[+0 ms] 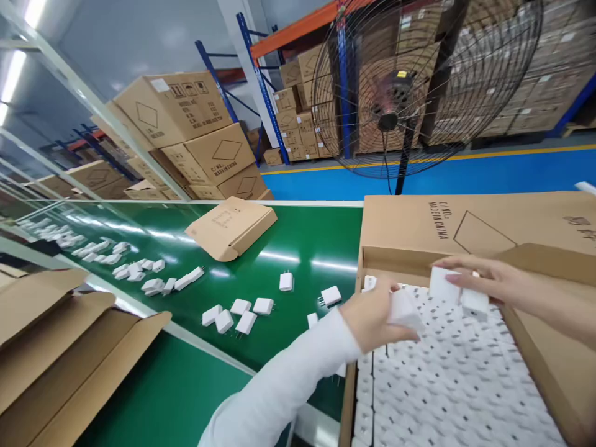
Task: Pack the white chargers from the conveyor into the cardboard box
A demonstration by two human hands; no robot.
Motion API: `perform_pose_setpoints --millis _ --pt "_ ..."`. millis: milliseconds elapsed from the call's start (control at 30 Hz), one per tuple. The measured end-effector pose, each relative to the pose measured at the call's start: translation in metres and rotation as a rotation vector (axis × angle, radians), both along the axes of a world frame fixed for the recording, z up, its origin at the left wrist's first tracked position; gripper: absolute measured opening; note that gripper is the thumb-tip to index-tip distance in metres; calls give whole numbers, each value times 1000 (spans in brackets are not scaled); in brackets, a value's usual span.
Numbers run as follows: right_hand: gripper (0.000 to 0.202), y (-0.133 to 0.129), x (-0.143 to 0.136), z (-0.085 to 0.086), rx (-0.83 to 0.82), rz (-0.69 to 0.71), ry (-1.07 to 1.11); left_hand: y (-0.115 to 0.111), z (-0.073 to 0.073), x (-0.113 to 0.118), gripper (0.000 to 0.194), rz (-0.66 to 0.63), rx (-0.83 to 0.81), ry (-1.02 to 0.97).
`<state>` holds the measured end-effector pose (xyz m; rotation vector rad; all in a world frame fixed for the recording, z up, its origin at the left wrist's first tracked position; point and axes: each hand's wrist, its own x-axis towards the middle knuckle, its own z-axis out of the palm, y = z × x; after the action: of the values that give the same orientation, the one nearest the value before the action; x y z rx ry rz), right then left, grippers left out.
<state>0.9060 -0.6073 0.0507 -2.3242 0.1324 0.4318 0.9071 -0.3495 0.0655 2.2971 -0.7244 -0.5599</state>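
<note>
My left hand (372,313), in a white sleeve, is wrapped round a white plug adapter (404,310) above the left part of an open cardboard box (349,397). To its right, my right hand (479,276) grips two white adapters (444,284) between thumb and fingers, over the same box. Tight rows of white adapters (447,379) fill the box below both hands. On the green conveyor belt (288,236), left of the box, lie loose white adapters (285,281), some with prongs showing.
A flat folded carton (233,225) rests on the belt. Open carton flaps (69,347) stand at lower left. Stacked boxes (186,112) are beyond the belt, and a large fan (388,118) stands behind the box.
</note>
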Motion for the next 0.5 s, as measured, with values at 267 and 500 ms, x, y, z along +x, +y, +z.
perform_pose_setpoints --millis 267,500 --pt "31 -53 38 -20 -594 -40 -54 -156 -13 88 48 -230 558 -203" --pt "31 -77 29 -33 -537 50 73 -203 -47 103 49 -448 645 48"
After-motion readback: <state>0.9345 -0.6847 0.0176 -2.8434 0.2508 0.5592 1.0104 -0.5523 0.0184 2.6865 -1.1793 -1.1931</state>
